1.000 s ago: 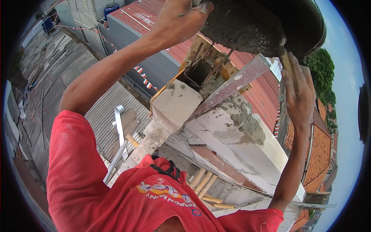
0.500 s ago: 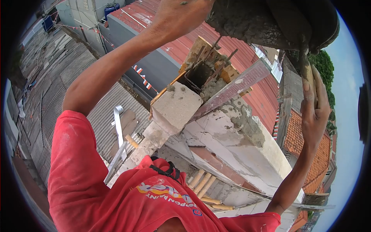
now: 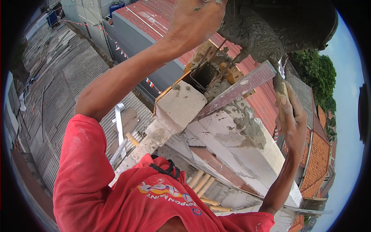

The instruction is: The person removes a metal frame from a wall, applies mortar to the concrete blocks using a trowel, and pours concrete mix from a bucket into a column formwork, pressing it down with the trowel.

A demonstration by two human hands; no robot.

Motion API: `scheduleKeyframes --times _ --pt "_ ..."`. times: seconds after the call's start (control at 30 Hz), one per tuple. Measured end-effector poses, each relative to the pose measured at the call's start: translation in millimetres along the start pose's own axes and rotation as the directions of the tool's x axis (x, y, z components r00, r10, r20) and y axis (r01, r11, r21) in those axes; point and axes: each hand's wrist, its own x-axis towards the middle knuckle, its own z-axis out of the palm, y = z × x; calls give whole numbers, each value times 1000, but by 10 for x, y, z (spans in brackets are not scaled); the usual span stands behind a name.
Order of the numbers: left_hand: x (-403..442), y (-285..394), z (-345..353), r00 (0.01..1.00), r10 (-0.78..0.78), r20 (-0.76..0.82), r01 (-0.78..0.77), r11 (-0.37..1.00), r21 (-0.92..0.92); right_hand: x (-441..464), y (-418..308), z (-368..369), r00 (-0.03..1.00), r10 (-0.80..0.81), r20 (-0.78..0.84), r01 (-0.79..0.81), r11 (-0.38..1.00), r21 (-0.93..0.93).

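At the top, a dark bucket with wet grey mortar inside is tilted over the column. My left hand is at its edge and appears closed on it, though the frame's top cuts off the fingers. My right hand is wrapped around the handle of a trowel. Mortar covers the trowel's blade at the bucket's mouth. Below is a hollow column form with rebar sticking out. A mortar-smeared straight bar leans beside it, and a pale block adjoins it.
A white wall with mortar on its top runs toward the lower right. Bamboo poles lie below it. Corrugated roofing spreads out at left, with a red metal roof behind. Striped bunting hangs between them.
My right hand has moved left and slightly down with the trowel. Its mortar-laden blade now shows at the bucket's mouth, closer to the column. The left hand appears shifted slightly right.
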Motion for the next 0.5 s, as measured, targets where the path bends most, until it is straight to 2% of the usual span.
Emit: scheduleKeyframes --times 0.03,0.1,0.2,0.23,0.3,0.37,0.4,0.43,0.5 --pt "-18 -53 26 994 96 -45 -96 995 10 -23 56 -6 999 13 29 -13 1000 13" --pt "-64 -112 32 995 93 -47 -94 995 -30 -88 113 -17 998 17 61 -21 998 57" --pt "-100 78 -12 989 -142 27 145 983 -111 -170 243 -103 998 -14 55 7 993 118" --pt "-99 90 -13 987 -160 29 162 982 -100 -180 267 -130 999 -29 42 23 991 135" --pt "-88 107 -18 981 -191 33 193 978 -77 -144 215 -119 994 -47 -99 57 993 102" --pt "-84 183 -29 973 -226 49 230 966 -116 -138 112 -144 987 1 -162 10 998 66" --pt "-72 219 -22 970 -238 57 243 960 -137 -67 169 -138 947 -218 -237 179 968 -175" --pt "-89 224 5 984 -175 19 176 980 -89 50 239 -99 863 -437 -252 311 855 -416" --pt "-138 188 58 995 -103 -14 103 995 -1 54 160 -43 802 -554 -222 282 679 -677"
